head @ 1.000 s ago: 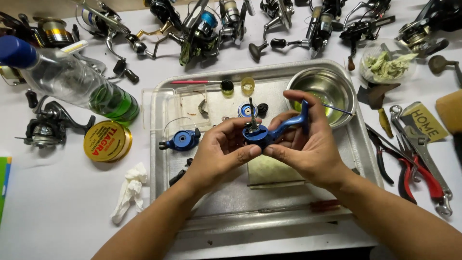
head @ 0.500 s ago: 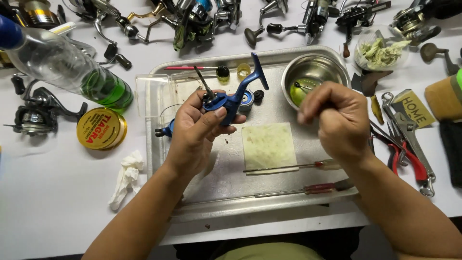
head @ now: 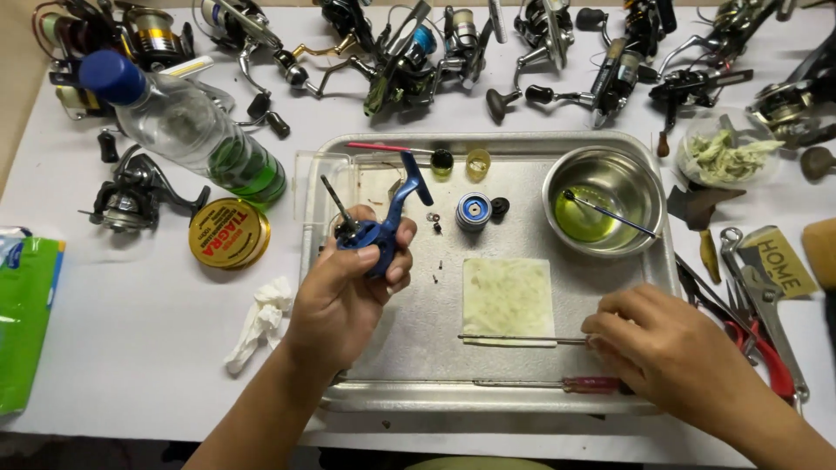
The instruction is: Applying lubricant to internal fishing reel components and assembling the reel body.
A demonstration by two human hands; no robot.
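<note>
Change: my right hand [head: 666, 344] has left the steel bowl [head: 557, 178] in the upper right of the tray and now lies at the lower right of the frame, fingers curled around the end of the thin screwdriver [head: 522, 339] that rests on the tray.
Left hand: my left hand [head: 348, 292] keeps a closed grip on the blue reel body [head: 379, 231], now lower, at the left centre of the metal tray [head: 418, 313], shaft pointing to the upper left.
Meaning: I judge that the dipping in the green liquid is finished and a tool is being taken for the reel body.
Screwdrivers: two on the tray, the thin one and a red-handled screwdriver [head: 588, 383] along the lower rim.
Bowls: one steel bowl, with one stick in it.
Pads: one pale cloth pad [head: 508, 296], just above the thin screwdriver.
Spools: one blue-topped spool [head: 473, 211] at tray centre.
Bottles: one clear bottle [head: 187, 130], upper left.
Tins: one yellow tin [head: 228, 232].
Reels: many along the top edge; I cannot count them exactly.
</note>
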